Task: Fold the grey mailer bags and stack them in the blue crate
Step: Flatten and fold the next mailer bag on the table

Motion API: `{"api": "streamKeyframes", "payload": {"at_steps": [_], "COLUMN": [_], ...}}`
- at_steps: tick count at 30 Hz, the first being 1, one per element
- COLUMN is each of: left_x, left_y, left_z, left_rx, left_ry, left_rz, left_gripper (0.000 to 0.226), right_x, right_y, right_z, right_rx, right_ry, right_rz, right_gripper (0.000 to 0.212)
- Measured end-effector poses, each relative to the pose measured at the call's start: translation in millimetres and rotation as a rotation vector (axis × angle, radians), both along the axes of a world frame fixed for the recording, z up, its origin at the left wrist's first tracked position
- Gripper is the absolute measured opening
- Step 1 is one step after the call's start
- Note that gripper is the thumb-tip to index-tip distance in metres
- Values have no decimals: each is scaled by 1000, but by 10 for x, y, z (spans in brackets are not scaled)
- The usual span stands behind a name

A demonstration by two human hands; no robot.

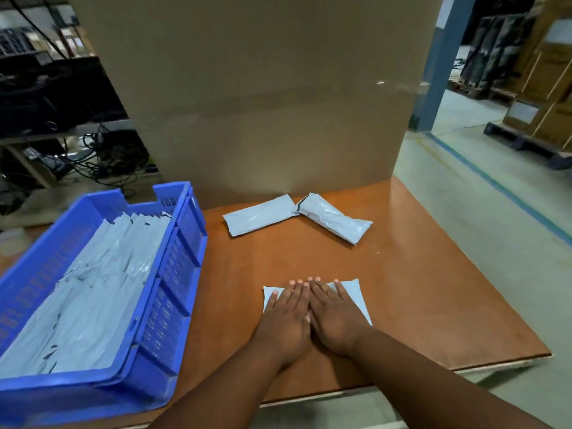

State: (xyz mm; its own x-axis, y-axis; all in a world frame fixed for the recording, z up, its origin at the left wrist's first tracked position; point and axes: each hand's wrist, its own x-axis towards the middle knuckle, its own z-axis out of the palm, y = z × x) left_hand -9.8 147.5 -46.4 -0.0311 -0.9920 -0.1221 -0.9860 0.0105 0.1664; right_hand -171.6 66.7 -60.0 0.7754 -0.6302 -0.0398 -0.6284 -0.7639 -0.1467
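On the worktop (418, 289) the crate (173, 274) sat along the left edge, with mailer bags (99, 274) stacked inside it. A large cardboard box (263, 103) stood along the far edge. Two folded bags lay just before it, the left one (260, 214) touching the right one (335, 217). Near the front edge, both hands, the left hand (286, 320) and right hand (335, 317) side by side, lay flat on another bag (356, 294).

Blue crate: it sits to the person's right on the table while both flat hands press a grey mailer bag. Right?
Not quite. The head view shows the blue crate on the person's left; both the left hand and right hand do press the grey mailer bag flat.
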Motion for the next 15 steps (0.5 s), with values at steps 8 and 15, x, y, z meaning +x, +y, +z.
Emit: {"api": "streamKeyframes", "payload": {"at_steps": [8,15], "left_x": [405,901], "left_y": [167,511], "left_z": [-290,-260], "left_rx": [-42,37], "left_ry": [-54,-88], "left_rz": [43,206], "left_gripper": [73,84], "right_x": [-256,-781], "right_y": [-116,-306], "right_z": [-80,-90], "right_rx": [4,34], "right_ry": [22,98], "right_rz": [-107,-262], "right_gripper": [77,77]}}
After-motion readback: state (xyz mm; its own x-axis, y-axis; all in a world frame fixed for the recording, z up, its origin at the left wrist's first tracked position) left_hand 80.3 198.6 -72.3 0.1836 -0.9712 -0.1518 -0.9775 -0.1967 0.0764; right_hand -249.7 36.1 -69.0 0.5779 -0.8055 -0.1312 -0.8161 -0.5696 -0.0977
